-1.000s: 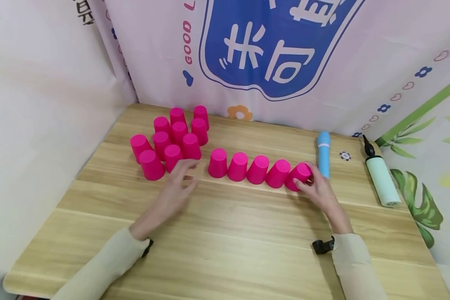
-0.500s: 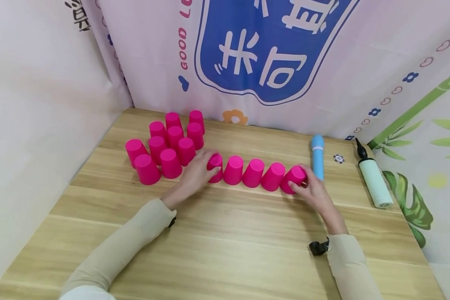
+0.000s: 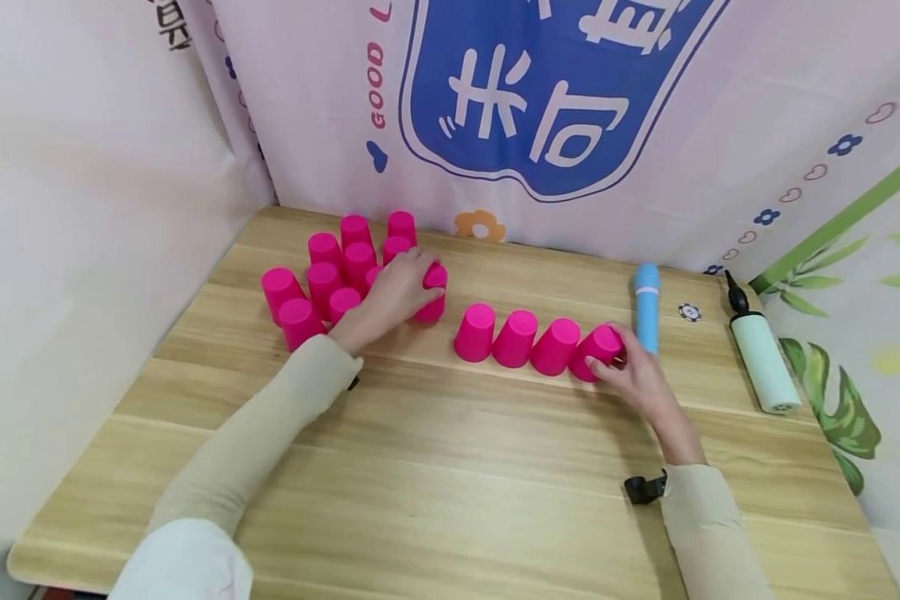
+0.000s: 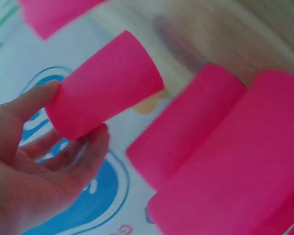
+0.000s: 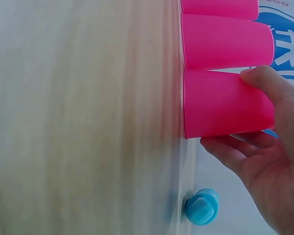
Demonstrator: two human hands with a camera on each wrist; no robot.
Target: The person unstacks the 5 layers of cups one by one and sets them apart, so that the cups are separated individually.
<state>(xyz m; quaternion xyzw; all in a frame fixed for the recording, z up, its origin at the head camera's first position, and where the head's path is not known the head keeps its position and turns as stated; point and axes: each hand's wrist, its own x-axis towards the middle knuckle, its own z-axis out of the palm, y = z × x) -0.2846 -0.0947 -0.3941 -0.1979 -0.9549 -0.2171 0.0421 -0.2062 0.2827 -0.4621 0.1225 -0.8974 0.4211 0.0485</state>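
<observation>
My left hand [image 3: 396,292] grips a pink cup [image 3: 435,307] near its closed top, thumb on one side and fingers on the other. In the left wrist view that cup [image 4: 105,88] is held beside other pink cups [image 4: 186,127]. Under and behind the left hand stands a cluster of upside-down pink cups [image 3: 323,285], a few partly hidden by it. My right hand [image 3: 637,379] holds the rightmost pink cup [image 3: 594,354] of a short row, thumb and fingers on opposite sides. Beside it the row's other cups [image 3: 516,340] stand upside down; the right wrist view shows a neighbouring cup [image 5: 228,41] close alongside.
A light-blue microphone-shaped object [image 3: 647,308] lies just behind the right hand. Farther right are a small round chip [image 3: 690,312] and a mint-green hand pump [image 3: 765,362] with a black nozzle. A printed cloth [image 3: 525,100] hangs along the wooden table's [image 3: 495,483] back edge.
My left hand reached from the cluster to the row's leftmost cup, took hold of it, and moved it back and away from the row. The right hand keeps its hold on the rightmost cup.
</observation>
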